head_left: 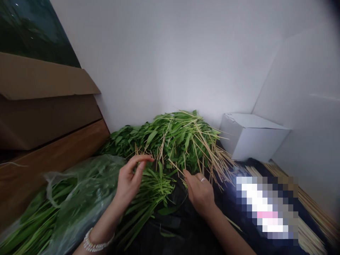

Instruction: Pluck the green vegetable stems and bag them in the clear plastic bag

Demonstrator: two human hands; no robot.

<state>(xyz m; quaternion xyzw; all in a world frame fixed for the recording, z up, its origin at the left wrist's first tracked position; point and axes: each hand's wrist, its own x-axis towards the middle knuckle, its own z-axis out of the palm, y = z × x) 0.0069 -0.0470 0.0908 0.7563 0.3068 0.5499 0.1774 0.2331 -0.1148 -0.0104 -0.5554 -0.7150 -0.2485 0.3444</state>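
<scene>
A heap of green leafy stems point(159, 138) lies on the floor before me, with several thin bamboo skewers point(209, 156) scattered across its right side. My left hand point(131, 179) hovers over the near stems, fingers curled, thumb and forefinger pinched at a stem or skewer tip. My right hand point(200, 191), with a ring on one finger, rests palm down at the heap's right edge, fingers reaching under the skewers. A bead bracelet point(97, 244) circles my left wrist.
A clear plastic bag of more green stems point(69, 202) lies at the left. Cardboard boxes point(45, 102) and a wooden board point(53, 156) stand along the left wall. A white box point(249, 136) sits at the right. A woven mat point(313, 226) covers the floor.
</scene>
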